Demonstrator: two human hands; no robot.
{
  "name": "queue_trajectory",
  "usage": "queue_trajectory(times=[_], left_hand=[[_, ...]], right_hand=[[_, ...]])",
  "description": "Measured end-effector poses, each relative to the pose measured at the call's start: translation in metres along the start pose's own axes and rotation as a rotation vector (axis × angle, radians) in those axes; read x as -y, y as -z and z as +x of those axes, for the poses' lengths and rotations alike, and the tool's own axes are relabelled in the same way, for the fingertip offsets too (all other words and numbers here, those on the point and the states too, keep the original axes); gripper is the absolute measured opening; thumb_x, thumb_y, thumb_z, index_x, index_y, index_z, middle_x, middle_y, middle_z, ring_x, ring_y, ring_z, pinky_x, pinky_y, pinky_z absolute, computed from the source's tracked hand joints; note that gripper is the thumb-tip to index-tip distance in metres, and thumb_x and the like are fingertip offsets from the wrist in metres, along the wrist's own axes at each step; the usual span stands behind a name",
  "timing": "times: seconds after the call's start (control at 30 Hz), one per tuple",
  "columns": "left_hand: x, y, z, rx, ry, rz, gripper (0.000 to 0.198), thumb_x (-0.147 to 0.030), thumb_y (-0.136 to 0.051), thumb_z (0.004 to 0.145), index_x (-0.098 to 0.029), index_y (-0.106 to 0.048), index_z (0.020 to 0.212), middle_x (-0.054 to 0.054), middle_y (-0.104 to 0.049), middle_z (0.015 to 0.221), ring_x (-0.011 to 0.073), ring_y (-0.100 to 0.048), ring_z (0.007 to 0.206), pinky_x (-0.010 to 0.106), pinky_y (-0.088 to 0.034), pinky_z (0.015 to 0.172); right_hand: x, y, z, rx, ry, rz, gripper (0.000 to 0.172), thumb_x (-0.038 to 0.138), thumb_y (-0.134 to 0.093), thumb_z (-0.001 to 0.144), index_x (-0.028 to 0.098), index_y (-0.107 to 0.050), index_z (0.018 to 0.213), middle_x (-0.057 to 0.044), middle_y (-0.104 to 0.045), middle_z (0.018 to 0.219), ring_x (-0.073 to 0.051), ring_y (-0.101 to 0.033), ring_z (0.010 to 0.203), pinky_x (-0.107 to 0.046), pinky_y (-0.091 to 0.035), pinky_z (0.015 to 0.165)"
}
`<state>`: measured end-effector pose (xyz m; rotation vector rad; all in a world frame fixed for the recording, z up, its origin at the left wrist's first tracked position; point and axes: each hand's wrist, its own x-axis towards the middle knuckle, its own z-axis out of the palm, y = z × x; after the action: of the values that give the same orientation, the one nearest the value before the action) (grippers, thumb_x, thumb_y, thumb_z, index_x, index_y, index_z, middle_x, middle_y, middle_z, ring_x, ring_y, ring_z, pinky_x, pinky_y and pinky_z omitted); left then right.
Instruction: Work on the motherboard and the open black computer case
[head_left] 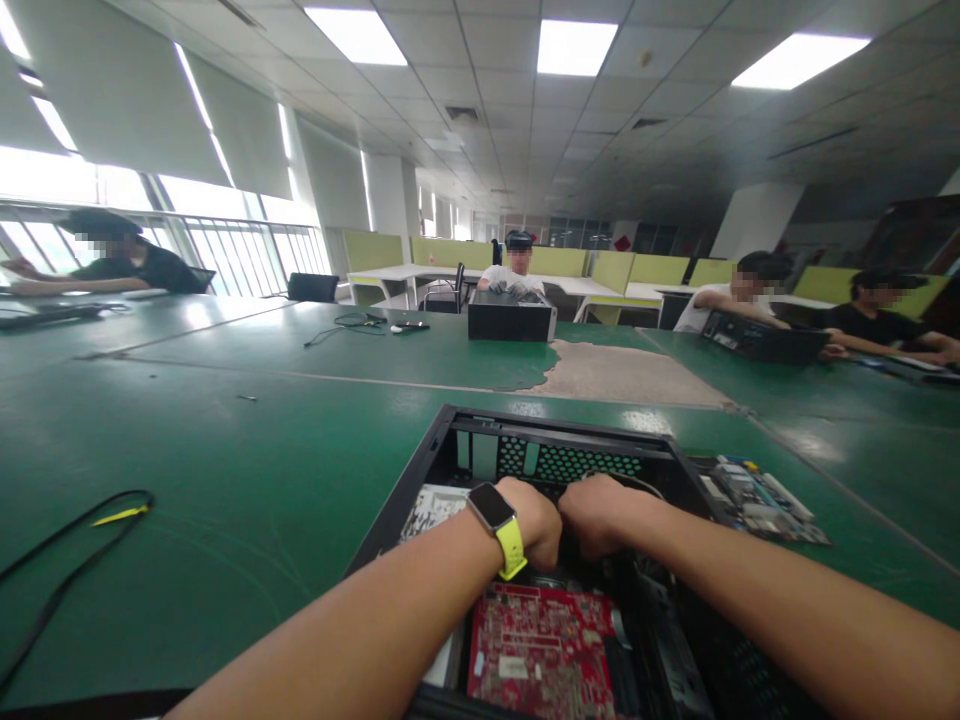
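Note:
An open black computer case (555, 424) lies on the green table, with a red circuit board (536, 645) in its near part. My left hand (534, 522), with a smartwatch on a yellow-green strap (511, 548) at the wrist, reaches inside above the board. Its fingers are curled downward. Close beside it, my right hand (596, 512) is also closed inside the case, near a thin cable (637, 484). The fingertips of both hands point away from view, and whatever they hold is hidden.
A loose motherboard (765, 497) lies right of the case. A black cable (64, 580) is on the left. Farther back are cables (352, 322) and another case (510, 320) by a person (517, 268). More people sit at the left and right.

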<state>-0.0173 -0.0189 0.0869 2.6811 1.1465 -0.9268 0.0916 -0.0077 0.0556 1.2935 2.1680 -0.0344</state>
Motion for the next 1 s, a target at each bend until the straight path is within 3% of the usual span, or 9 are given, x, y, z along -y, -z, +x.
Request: queue_trajectory(times=[0.4, 0.8, 1.0], left_hand=[[-0.0016, 0.0037, -0.0008, 0.078, -0.054, 0.036, 0.042, -0.036, -0.053, 0.079, -0.013, -0.065, 0.113, 0.016, -0.069, 0.106, 0.0318, -0.064, 0.095, 0.039, -0.054, 0.076], [-0.0013, 0.0028, 0.0004, 0.075, -0.046, 0.035, 0.041, -0.037, -0.056, 0.080, -0.013, -0.065, 0.112, 0.015, -0.068, 0.110, 0.0319, -0.064, 0.096, 0.039, -0.054, 0.081], [-0.0018, 0.0028, 0.0013, 0.077, -0.050, 0.007, 0.045, -0.038, -0.057, 0.080, -0.010, -0.064, 0.114, 0.018, -0.066, 0.112, 0.0347, -0.063, 0.098, 0.045, -0.055, 0.082]], right_hand=[[0.0032, 0.0053, -0.0033, 0.024, -0.010, -0.019, 0.043, 0.030, -0.076, 0.059, 0.014, -0.071, 0.099, -0.015, -0.070, 0.100, -0.031, -0.067, 0.091, -0.035, -0.053, 0.074], [0.0023, 0.0029, -0.0012, 0.037, -0.009, -0.007, 0.045, 0.030, -0.077, 0.057, 0.014, -0.071, 0.099, -0.015, -0.071, 0.099, -0.031, -0.067, 0.091, -0.035, -0.053, 0.075], [0.0014, 0.0009, 0.0012, 0.051, 0.007, -0.025, 0.049, 0.035, -0.077, 0.058, 0.013, -0.070, 0.101, -0.015, -0.070, 0.102, -0.032, -0.067, 0.091, -0.038, -0.055, 0.075]])
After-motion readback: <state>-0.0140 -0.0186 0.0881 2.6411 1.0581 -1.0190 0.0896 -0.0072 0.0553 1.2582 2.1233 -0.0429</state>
